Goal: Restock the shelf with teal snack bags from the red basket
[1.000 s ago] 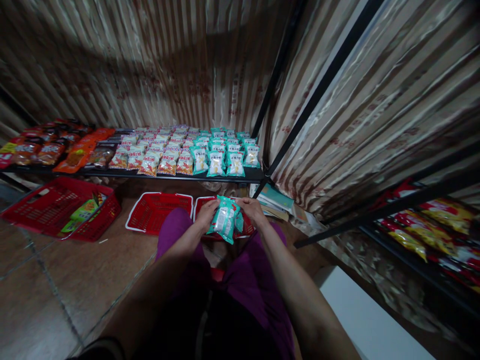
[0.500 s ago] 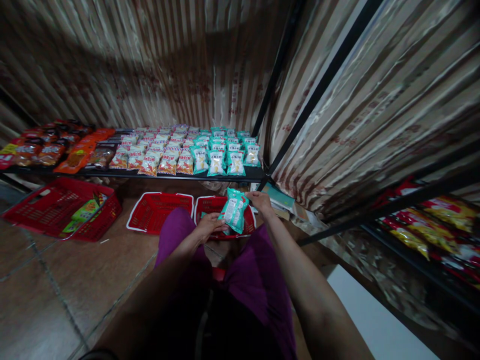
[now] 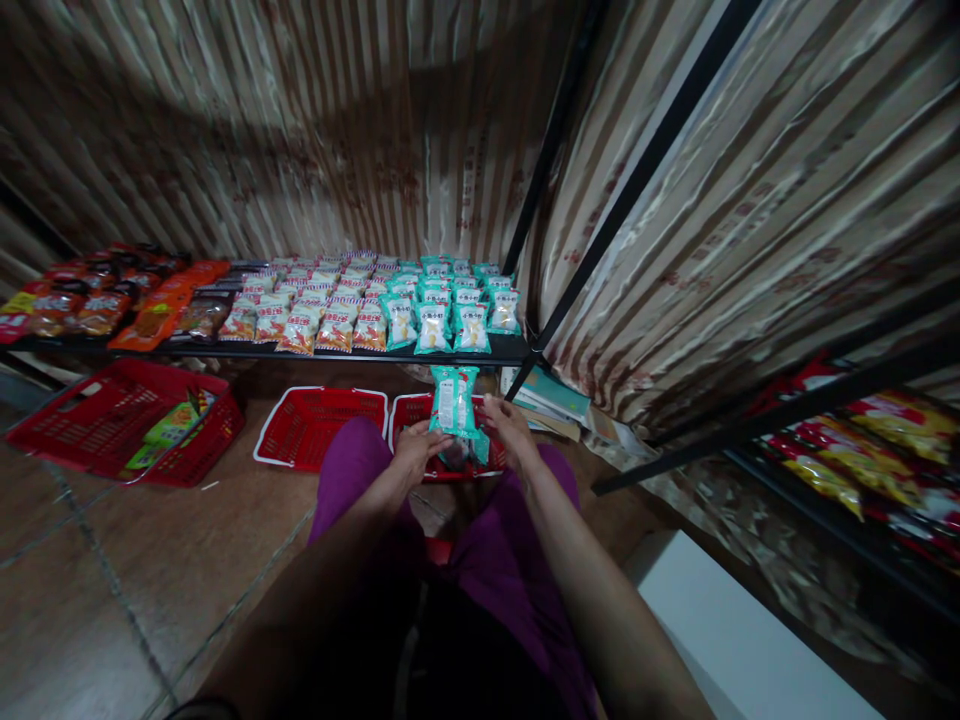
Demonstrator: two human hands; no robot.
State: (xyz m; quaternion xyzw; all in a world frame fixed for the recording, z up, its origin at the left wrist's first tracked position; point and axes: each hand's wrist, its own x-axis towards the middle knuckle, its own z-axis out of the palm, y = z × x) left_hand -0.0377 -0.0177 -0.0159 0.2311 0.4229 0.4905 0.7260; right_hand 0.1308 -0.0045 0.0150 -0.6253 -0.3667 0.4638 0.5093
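Above a red plastic basket, the left hand grasps a teal-and-white pillow-shaped packet; the right hand, released, is beside it.

Black shelf under rows of snack packets

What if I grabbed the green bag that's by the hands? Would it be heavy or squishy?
The green bag is probably light: the left hand seems to hold it just by its lower edge. Its puffy wrapper suggests it would squish a bit. With that pillow shape and flat ends, it likely wouldn't roll far.
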